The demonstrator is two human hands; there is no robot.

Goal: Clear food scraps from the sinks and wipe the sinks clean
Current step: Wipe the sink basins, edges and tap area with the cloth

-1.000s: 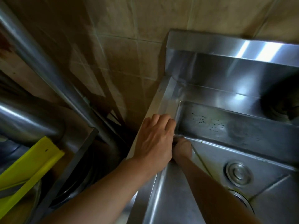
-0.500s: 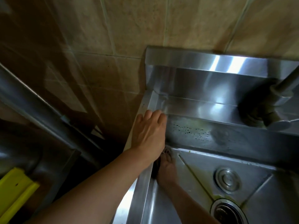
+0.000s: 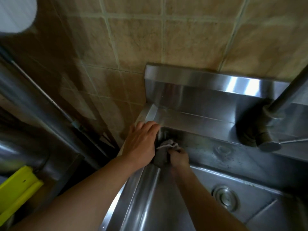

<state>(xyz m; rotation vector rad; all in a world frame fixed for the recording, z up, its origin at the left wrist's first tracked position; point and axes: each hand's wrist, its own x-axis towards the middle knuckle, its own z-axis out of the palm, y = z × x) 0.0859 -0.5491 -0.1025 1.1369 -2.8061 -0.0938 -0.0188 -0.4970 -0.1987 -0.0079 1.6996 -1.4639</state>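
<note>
Tan tiled wall (image 3: pixel 136 47) backed a stainless steel sink (image 3: pixel 250 164) set into the corner; lighting dim, edges of frame soft with blur.

Cloth (image 3: pixel 164 151): grey-brown, bunched, sat at the sink's back-left inner corner, against the upper part of the basin wall just under the rim. Only part of it showed; the rest was tucked between the two hands. Could not tell how much of it touched the steel.

Right hand (image 3: pixel 178 158): inside the basin, fingers curled tight around the cloth's lower right side, knuckles up. Fingertips hidden in the fabric.

Left hand (image 3: pixel 141 144): laid flat over the left rim of the sink, fingers together and extended toward the corner, palm down. Its inner edge touched or overlapped the cloth; whether it gripped any of the cloth could not be made out.

Dark specks (image 3: pixel 225 157) dotted the back wall of the basin to the right of the cloth. Round drain plug (image 3: pixel 225 198) lay on the basin floor, well apart from the hands. Faucet (image 3: pixel 266 135) stood on the back ledge at right, its spout cut off by the frame edge.

Left of the sink: steel pipe (image 3: pixel 25 90) and a yellow object (image 3: pixel 18 189), partly cut off, unidentifiable. White blurred shape (image 3: pixel 15 12) at top-left, unidentifiable.
</note>
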